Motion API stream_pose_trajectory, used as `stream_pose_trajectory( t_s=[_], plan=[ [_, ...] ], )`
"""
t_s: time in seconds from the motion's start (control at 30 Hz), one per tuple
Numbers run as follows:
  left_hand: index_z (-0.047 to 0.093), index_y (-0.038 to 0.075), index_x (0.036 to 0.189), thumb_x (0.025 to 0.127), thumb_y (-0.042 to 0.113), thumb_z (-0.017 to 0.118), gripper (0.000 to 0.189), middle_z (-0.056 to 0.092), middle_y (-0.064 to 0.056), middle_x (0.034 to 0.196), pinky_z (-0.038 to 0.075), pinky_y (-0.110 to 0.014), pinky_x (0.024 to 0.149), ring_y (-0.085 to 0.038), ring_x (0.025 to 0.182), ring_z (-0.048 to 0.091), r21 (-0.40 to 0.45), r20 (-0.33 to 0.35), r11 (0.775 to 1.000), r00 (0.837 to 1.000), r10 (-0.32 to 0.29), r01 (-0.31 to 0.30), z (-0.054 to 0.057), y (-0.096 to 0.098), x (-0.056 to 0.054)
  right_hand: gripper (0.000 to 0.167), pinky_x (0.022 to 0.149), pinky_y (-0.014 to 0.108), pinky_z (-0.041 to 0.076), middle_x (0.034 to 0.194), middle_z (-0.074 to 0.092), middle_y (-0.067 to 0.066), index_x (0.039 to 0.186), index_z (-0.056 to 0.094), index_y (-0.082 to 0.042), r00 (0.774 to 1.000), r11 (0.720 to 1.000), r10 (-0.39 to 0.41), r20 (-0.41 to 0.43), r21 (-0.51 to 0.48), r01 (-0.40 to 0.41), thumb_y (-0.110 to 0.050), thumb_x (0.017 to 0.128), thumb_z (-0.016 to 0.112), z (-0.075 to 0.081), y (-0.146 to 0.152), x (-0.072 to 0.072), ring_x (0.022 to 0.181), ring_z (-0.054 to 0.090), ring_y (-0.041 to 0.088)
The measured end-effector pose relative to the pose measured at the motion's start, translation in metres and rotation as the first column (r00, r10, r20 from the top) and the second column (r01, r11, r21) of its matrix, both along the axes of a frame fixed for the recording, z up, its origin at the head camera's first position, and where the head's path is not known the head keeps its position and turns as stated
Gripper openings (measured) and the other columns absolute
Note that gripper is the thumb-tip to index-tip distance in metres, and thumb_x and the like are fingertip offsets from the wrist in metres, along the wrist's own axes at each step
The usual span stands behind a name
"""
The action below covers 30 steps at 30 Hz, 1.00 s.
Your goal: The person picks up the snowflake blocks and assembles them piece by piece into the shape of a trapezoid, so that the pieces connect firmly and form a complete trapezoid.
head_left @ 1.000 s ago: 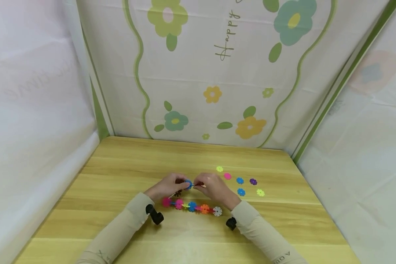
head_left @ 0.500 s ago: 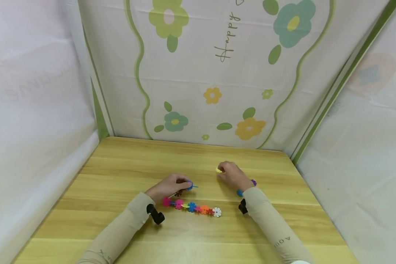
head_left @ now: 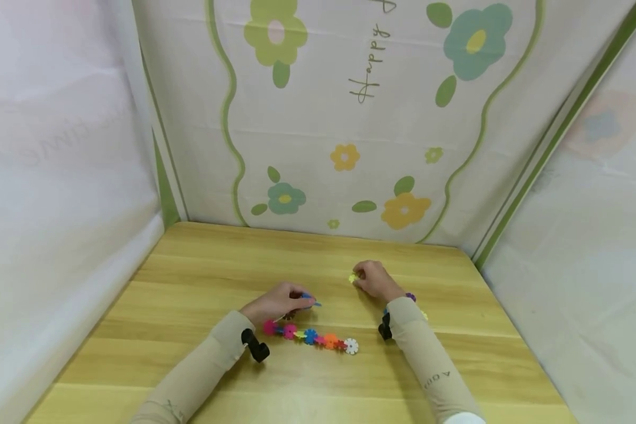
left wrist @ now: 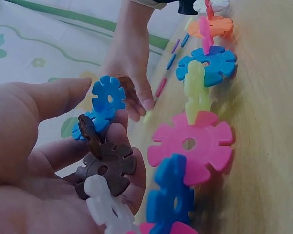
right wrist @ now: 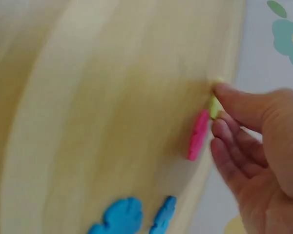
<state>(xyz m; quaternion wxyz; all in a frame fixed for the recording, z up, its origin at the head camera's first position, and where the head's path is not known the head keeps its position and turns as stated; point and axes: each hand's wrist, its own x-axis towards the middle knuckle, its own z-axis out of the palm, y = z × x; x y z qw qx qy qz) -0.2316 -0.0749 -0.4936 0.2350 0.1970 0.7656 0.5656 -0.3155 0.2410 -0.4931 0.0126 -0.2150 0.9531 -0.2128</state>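
Observation:
My left hand (head_left: 278,300) pinches the end of a chain of slotted plastic flower discs, where two blue discs (left wrist: 109,93) interlock. From there the chain runs through brown discs (left wrist: 107,168) and a white disc (left wrist: 110,207) beside my palm. It bends back along the table through pink (left wrist: 190,141), yellow, blue and orange discs to a white end disc (head_left: 351,346). Farther back and to the right, my right hand (head_left: 373,280) pinches a loose yellow disc (right wrist: 214,106) between thumb and fingers. A loose pink disc (right wrist: 198,135) lies right beside those fingertips.
Loose blue discs (right wrist: 122,217) lie on the wooden table (head_left: 201,259) near my right hand. My right forearm partly covers a purple disc (head_left: 411,296) and another yellow disc (head_left: 424,315). A printed fabric wall (head_left: 307,118) rises behind the table.
My right hand has left the blue end of the chain, moved back and right, and taken hold of the yellow disc. My left hand keeps its hold on the chain.

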Motion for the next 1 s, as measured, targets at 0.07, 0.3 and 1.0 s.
stream_pose_trajectory(
  t_s=[0.07,0.3,1.0],
  plan=[
    [0.074,0.002,0.115,0.106,0.038,0.066,0.038,0.051,0.001,0.08,0.038,-0.028,0.065,-0.016,0.071,0.042,0.001,-0.002,1.0,1.0,-0.011,0.011,0.002,0.0,0.0,0.022,0.084,0.039,0.06,0.101,0.076,0.011,0.109,0.076,0.001,0.999,1.0,-0.01,0.033,-0.001,0.011,-0.011,0.092,0.083,0.004,0.001,0.001,0.09,0.069,0.022],
    [0.074,0.001,0.117,0.106,0.035,0.066,0.037,0.056,-0.003,0.088,0.041,-0.03,0.069,-0.018,0.077,0.046,0.012,-0.004,1.0,1.0,-0.015,0.015,0.005,0.0,-0.002,0.01,0.069,0.028,0.05,0.085,0.072,0.003,0.088,0.076,-0.009,0.981,0.995,-0.035,0.193,-0.081,0.051,-0.014,0.096,0.079,0.016,0.002,0.015,0.075,0.059,0.014],
    [0.077,0.015,0.118,0.105,0.037,0.067,0.028,0.071,-0.014,0.12,0.05,-0.033,0.081,-0.025,0.096,0.058,-0.042,-0.05,0.999,0.998,-0.022,0.02,0.005,0.004,0.0,0.008,0.065,0.026,0.057,0.091,0.073,0.01,0.096,0.074,-0.011,0.969,0.895,0.082,0.234,-0.445,0.032,-0.017,0.1,0.075,0.016,-0.035,0.091,0.082,0.07,0.032]
  ],
)
